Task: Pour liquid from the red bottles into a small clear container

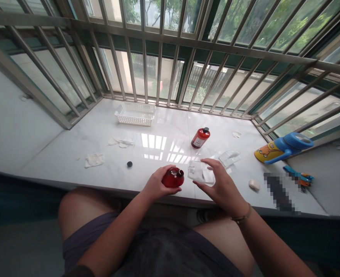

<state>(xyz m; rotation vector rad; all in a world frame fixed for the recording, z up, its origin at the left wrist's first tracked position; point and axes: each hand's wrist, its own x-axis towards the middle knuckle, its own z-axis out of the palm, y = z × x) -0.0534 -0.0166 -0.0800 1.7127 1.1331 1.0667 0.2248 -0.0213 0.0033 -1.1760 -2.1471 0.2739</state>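
Note:
My left hand (156, 184) is wrapped round a red bottle (173, 177) with its cap off, tilted toward the right near the sill's front edge. My right hand (220, 184) grips a small clear plastic container (200, 172) right beside the bottle's open mouth. A small black cap (129, 164) lies on the white sill (71, 161) to the left of my left hand. A second red bottle (200, 138) with a black cap stands farther back, upright.
A white slotted basket (135, 114) sits at the back by the window bars. White wipes (94, 159) and tissue scraps (120, 142) lie at left. At right lie a clear wrapper (229, 157), a blue and yellow toy-like tool (283, 148), scissors (298, 177) and a white lump (254, 184).

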